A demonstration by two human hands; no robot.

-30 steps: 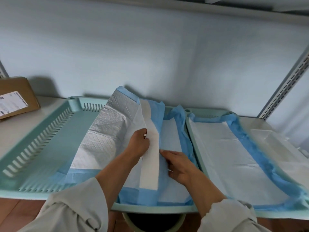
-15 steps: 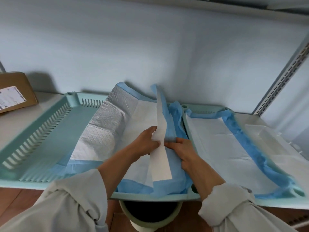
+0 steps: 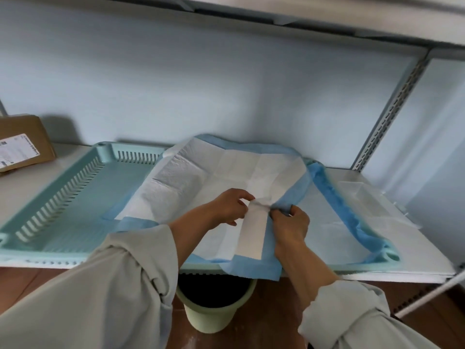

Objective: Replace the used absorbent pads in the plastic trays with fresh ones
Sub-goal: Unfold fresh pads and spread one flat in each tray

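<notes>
- Fresh pad (image 3: 226, 172), white with a blue border, lies part-unfolded across the right half of the left tray (image 3: 75, 197), its near edge hanging over the tray's front rim.
- Left hand (image 3: 230, 206) pinches a crumpled fold at the pad's middle, fingers curled.
- Right hand (image 3: 289, 224) grips the same fold just beside it, fingertips nearly touching the left's.
- The tray's left half is bare, slotted wall exposed.
- Right tray (image 3: 387, 258) already holds a pad (image 3: 334, 222), its blue edge riding up the rim.
- Cardboard box (image 3: 22, 144) far left on the shelf; green bin (image 3: 214, 308) below the front edge.
</notes>
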